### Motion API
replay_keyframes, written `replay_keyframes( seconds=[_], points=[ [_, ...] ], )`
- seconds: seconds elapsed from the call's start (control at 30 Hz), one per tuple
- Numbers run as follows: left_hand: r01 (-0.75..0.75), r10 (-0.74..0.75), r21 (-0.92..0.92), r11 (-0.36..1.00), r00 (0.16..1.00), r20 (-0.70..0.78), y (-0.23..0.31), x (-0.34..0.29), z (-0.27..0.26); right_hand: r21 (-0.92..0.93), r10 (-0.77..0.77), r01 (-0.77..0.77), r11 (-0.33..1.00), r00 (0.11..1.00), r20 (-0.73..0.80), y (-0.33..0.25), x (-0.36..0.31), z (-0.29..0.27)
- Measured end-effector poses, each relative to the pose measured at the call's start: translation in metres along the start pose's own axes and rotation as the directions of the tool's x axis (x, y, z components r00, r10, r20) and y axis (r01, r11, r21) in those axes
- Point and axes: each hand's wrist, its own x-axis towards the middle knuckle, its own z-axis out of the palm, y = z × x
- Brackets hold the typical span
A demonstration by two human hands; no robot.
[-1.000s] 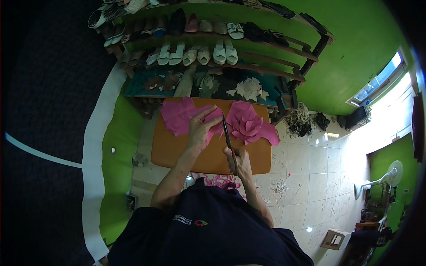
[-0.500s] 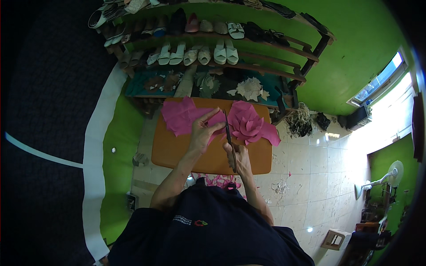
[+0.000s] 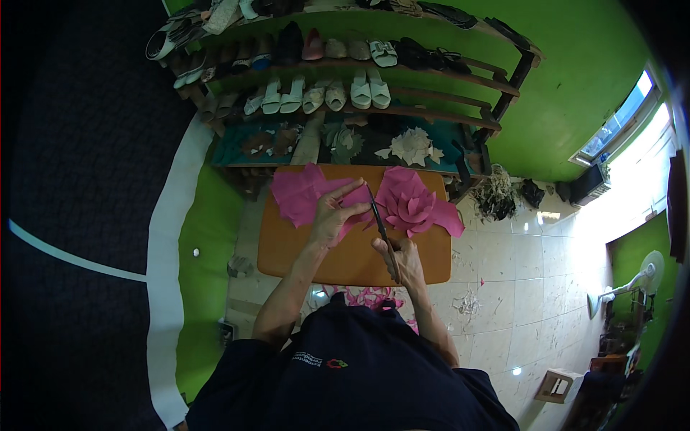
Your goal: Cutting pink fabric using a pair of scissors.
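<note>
My left hand (image 3: 332, 219) pinches a pink sheet (image 3: 352, 195) between thumb and fingers, above the orange-brown table. My right hand (image 3: 407, 263) is closed round the handles of dark scissors (image 3: 380, 221). Their blades slant up and leftward, the tip close to the fingertips of my left hand and touching or very near the held sheet; I cannot tell how far they bite into it. Right of the scissors lies a layered pink flower (image 3: 410, 207) with pointed petals. More pink pieces (image 3: 296, 194) with angular edges lie on the left of the table.
The table (image 3: 345, 264) has rounded corners. Behind it stands a wooden rack (image 3: 431, 113) with sandals and shoes; pale cut-out petals (image 3: 412, 146) lie on its low shelf. Pink scraps (image 3: 359, 295) litter the floor near me. A fan (image 3: 650, 269) stands far right.
The whole view has shifted, so the scene sits slightly lower and further right. The scissors lean a little more to the left, and their blades look closer together. Both hands keep their hold.
</note>
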Motion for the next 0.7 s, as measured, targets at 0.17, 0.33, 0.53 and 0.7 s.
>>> replay_keyframes(
  seconds=[0.17, 0.33, 0.53, 0.7],
  points=[
    [-0.012, 0.012, -0.030, 0.999, 1.000, 0.011, -0.002, 0.001, -0.002, -0.009, 0.027, -0.027, 1.000, 0.999, 0.031, -0.007, -0.007, -0.013],
    [0.028, -0.024, 0.027, 0.999, 0.991, -0.134, 0.005, 0.001, -0.001, -0.091, -0.042, 0.045, 0.995, 0.999, 0.033, 0.001, -0.009, -0.014],
    [-0.028, 0.035, 0.135, 0.991, 0.998, -0.053, -0.006, 0.002, -0.004, -0.062, -0.048, 0.051, 0.997, 0.997, 0.054, 0.006, -0.005, -0.003],
    [-0.022, 0.024, 0.101, 0.995, 1.000, -0.015, -0.009, 0.000, 0.004, -0.046, -0.055, 0.057, 0.997, 0.998, 0.034, 0.007, 0.000, -0.002]
  ],
)
